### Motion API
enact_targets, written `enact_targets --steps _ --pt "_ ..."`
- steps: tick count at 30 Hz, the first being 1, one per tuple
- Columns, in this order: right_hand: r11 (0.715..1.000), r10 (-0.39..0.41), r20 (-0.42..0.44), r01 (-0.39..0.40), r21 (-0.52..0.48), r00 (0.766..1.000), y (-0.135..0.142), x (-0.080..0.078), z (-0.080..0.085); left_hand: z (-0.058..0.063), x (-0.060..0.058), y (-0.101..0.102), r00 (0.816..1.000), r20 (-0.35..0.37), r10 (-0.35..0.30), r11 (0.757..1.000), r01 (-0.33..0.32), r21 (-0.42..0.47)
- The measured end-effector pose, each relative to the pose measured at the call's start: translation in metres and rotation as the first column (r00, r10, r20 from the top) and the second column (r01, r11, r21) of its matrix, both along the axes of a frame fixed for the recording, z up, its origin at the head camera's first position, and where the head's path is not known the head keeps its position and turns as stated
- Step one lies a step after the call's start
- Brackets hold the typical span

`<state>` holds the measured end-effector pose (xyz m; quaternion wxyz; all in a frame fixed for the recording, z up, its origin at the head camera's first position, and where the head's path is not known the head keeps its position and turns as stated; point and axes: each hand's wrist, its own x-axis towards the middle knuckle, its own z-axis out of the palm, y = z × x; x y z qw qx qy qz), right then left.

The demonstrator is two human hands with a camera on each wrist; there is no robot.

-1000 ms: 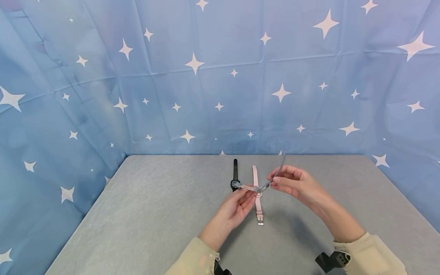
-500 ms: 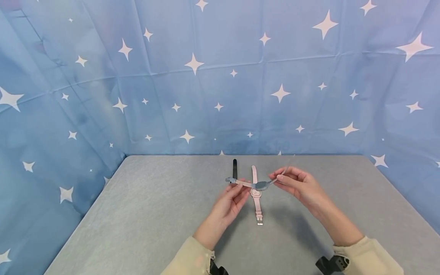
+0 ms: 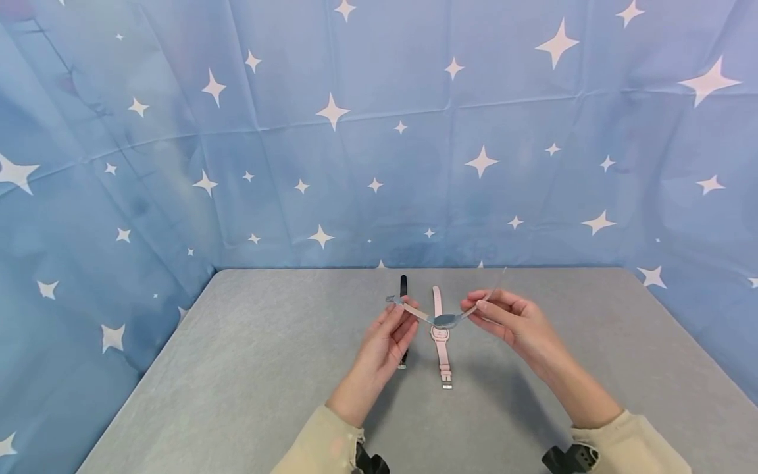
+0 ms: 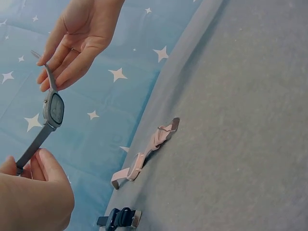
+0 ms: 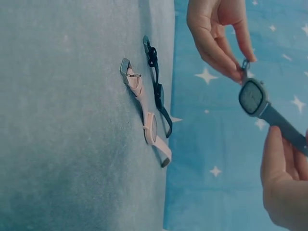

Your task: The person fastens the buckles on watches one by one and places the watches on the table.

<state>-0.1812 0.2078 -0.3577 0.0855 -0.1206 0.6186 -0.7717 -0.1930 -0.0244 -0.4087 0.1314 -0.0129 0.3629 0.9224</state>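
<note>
Between my two hands hangs a grey-blue wristwatch [image 3: 445,320] with a rounded square case, lifted over the table. My left hand [image 3: 379,345] pinches one strap near its buckle end, and my right hand [image 3: 521,326] pinches the other strap. Its dial [image 5: 252,97] shows in the right wrist view. A pink wristwatch [image 3: 443,355] lies on the table below it. To the left of that lies a black wristwatch [image 3: 404,285], whose middle is hidden behind my left hand in the head view; its dark case [image 5: 160,96] shows in the right wrist view.
The grey table [image 3: 237,368] runs back to a blue cloth backdrop [image 3: 355,151] with white stars. Dark wrist-worn cameras [image 3: 571,457] sit at both sleeve cuffs.
My left hand has shifted left and slightly up with its strap end. The watch case has turned and moved a little left. My right hand has moved slightly right.
</note>
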Motion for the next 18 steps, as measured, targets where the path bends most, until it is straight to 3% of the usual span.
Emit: enact_targets --steps 10,18 --pt "0.999 0.028 -0.052 -0.026 0.046 0.998 0.0 0.002 -0.003 0.001 -0.002 -0.006 0.998 -0.029 0.054 0.998 -0.055 -0.022" --pt "0.999 -0.039 -0.121 0.043 0.03 0.992 -0.001 0.003 -0.005 0.005 -0.002 -0.011 0.996 -0.049 0.069 0.996 -0.071 -0.044"
